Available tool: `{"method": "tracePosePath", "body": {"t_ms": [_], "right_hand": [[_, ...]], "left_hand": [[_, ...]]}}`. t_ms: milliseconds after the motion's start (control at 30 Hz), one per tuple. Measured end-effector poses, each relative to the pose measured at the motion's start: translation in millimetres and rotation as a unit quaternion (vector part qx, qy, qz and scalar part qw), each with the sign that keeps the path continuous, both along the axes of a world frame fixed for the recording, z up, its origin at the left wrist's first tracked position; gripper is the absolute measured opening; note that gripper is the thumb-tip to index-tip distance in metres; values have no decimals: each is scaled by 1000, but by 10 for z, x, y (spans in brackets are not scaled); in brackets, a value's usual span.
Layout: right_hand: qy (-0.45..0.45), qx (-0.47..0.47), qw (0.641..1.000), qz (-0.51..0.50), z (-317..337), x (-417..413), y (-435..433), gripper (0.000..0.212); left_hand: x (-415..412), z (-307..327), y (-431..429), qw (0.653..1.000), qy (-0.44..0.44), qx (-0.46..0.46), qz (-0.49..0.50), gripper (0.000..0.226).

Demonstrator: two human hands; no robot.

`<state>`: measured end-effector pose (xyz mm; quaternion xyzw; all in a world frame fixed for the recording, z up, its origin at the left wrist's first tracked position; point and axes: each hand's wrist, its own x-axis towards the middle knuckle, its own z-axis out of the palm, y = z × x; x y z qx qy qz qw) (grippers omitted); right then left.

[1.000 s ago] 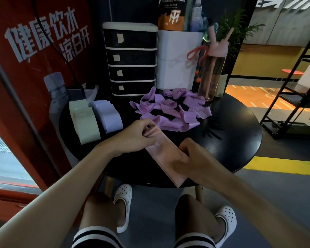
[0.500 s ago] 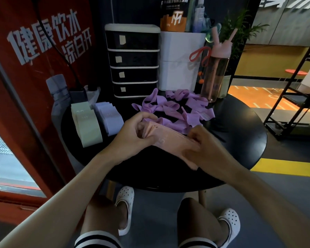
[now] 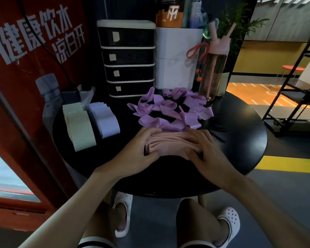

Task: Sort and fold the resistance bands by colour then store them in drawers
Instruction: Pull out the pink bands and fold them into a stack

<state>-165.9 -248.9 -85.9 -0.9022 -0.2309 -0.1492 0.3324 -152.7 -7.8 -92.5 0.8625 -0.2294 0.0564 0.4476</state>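
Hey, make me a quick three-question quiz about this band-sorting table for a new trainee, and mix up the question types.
1. True or false: the purple bands lie neatly folded.
2. How many drawers does the drawer unit show?
3. What do the left hand and right hand grip together?
Key: 1 false, they lie in a loose pile; 2 four; 3 the pink bands.

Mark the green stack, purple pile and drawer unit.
Pale green folded band stack (image 3: pixel 79 127): head view, top band's face.
Loose purple band pile (image 3: pixel 168 107): head view, central loop.
Black four-drawer unit (image 3: pixel 131 57): head view, second drawer front.
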Motion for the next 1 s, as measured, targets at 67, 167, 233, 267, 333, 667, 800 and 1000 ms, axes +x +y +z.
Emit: {"method": "tracePosePath", "body": {"t_ms": [67,167,233,267,333,667,800,1000], "right_hand": [[-1,22,1000,-1,-19,23,-18,48],[18,71,997,-14,-41,60,-42,47],[39,98,994,-23,-44,66,-64,50],[49,104,993,-24,-48,69,-73,52],[55,101,993,-20,-64,87,-85,51],[25,128,991,-20,-22,44,-52,26],[55,103,993,-13,-9,48,-64,30],[62,94,994,-12,-1,48,-82,34]], "left_hand": [[-9,10,-8,1000,7,-12,5,50],[-6,16,3,999,8,-44,26,45],[-10,21,12,998,6,-46,35,47],[-17,25,15,998,6,-42,35,50],[-28,33,19,999,8,-28,29,52],[-39,35,14,997,2,-61,49,45],[-32,36,21,998,14,-29,46,48],[-15,24,108,998,44,-37,35,55]]}}
